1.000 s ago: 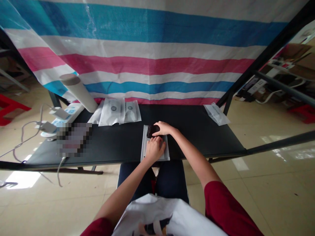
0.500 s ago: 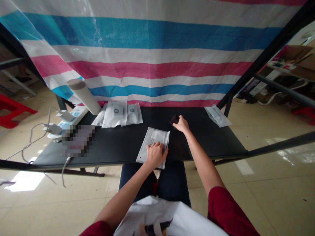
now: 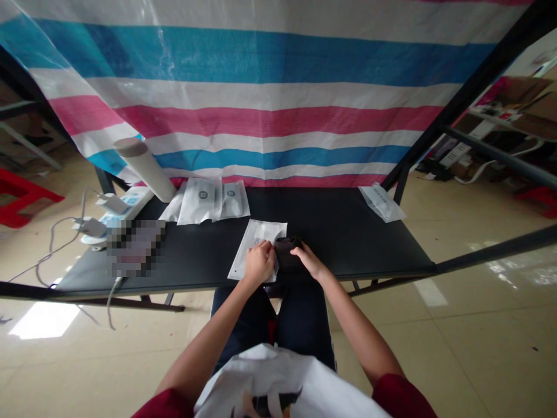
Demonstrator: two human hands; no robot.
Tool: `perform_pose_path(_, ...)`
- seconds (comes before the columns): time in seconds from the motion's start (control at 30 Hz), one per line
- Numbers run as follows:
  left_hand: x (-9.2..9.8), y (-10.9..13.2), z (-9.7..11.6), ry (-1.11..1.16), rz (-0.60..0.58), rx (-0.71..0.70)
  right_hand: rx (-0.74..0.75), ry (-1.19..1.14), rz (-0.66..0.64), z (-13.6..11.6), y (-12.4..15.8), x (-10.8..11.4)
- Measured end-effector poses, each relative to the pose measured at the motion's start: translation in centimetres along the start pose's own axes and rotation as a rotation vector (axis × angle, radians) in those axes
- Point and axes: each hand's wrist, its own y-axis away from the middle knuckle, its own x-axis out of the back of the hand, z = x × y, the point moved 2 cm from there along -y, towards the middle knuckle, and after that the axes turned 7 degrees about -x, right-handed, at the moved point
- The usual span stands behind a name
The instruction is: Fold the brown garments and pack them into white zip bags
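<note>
My left hand [image 3: 260, 261], fingers curled, is closed at the right side of a flat white plastic bag [image 3: 246, 249] with dark print, near the table's front edge. My right hand [image 3: 308, 259] grips a dark, flat, roughly square object [image 3: 287, 255] from its right side, thumb on top. This black object sits against the bag's right edge, beside the left fingertips; its exact kind is unclear against the black table [image 3: 339, 232]. The left hand covers part of the bag.
White printed bags [image 3: 201, 200] lie at the back left near a pale bottle [image 3: 145, 168]. A power strip [image 3: 130, 209] with plugged-in chargers and a blurred-out device [image 3: 136, 247] are at the left. Another bag [image 3: 382, 202] lies back right. A striped sheet [image 3: 261, 122] hangs behind.
My right hand has brought the black object left and toward me, up to the bag. My left hand has curled from lying flat, and the bag has shifted slightly left.
</note>
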Motion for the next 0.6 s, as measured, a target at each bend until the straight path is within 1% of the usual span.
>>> perform_pose_path(0.07,0.7,-0.1,-0.3,0.083,0.066,-0.01,0.03,0.119,-0.061,-0.6,-0.5,0.2)
perform_pose_path(0.1,1.0,-0.1,-0.3,0.127,0.08,-0.036,0.028,0.157,-0.091,-0.9,-0.8,0.2)
perform_pose_path(0.2,1.9,-0.1,0.2,0.225,0.036,-0.152,0.023,0.217,-0.184,-1.1,-1.8,0.0)
perform_pose_path(0.23,2.1,-0.1,0.4,0.243,0.012,-0.184,0.039,0.228,-0.193,-1.1,-2.0,-0.1)
perform_pose_path(0.27,2.3,0.0,0.7,0.257,-0.002,-0.206,0.061,0.232,-0.177,-1.0,-2.2,-0.3)
perform_pose_path(0.33,2.4,0.2,1.2,0.276,-0.007,-0.221,0.079,0.198,-0.078,-0.8,-2.4,-0.8)
perform_pose_path(0.4,2.2,0.4,1.8,0.286,-0.005,-0.221,0.023,0.097,0.053,-0.3,-2.4,-1.5)
perform_pose_path(0.47,1.9,0.6,2.3,0.283,-0.013,-0.24,-0.056,-0.032,0.134,0.4,-2.2,-2.3)
perform_pose_path(0.53,1.5,0.8,2.9,0.271,-0.012,-0.272,-0.077,-0.151,0.144,0.9,-2.1,-3.2)
perform_pose_path(0.6,1.2,1.0,3.4,0.248,0.009,-0.302,-0.044,-0.25,0.109,1.1,-2.0,-3.8)
